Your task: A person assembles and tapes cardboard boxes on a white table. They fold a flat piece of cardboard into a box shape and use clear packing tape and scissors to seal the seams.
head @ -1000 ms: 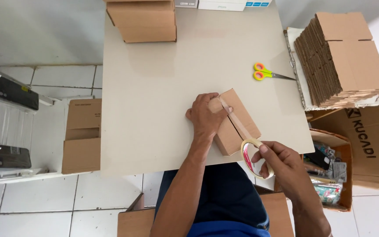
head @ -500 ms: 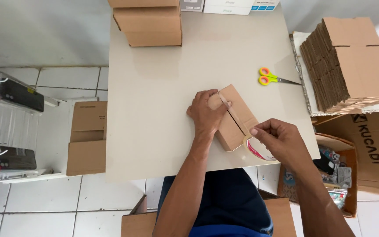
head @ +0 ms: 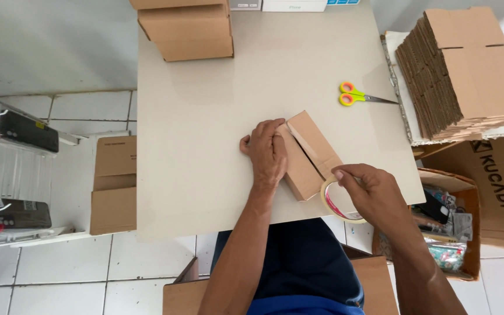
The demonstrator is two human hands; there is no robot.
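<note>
- Head view: beige table [head: 205, 146] over a white tile floor [head: 88, 108]; person sits at the near edge, seen from above.
- Small brown box [head: 313, 146] lies near the table's near-right corner, turned at an angle, flaps shut, dark seam down its top.
- Left hand [head: 266, 153] rests on the box's left side, fingers together and laid flat, pressing down, not gripping.
- Right hand [head: 374, 195] is just off the box's near corner, thumb and fingers pinched round a tape roll [head: 326, 201]; the roll's rim touches or nearly touches that corner, can't tell which.
- Step, prob.: taping the seam, tape at the near end. Running tape along it would call for the box pinned flat and the roll drawn straight up the seam.
- Scissors [head: 357, 95], yellow/orange handles, beyond the box to its right, well apart.
- Two closed brown boxes [head: 185, 26] stacked far beyond the box, to its left, at the table's far edge; white packs [head: 293, 4] next to them.
- Stack of flat brown cartons [head: 468, 70] right of the box, off the table.
- Big brown carton [head: 497, 192] w/ dark print, right of the box; below it an open box [head: 447, 233] of mixed bits.
- Two brown boxes [head: 114, 184] on a low shelf, left of the box, off the table.
</note>
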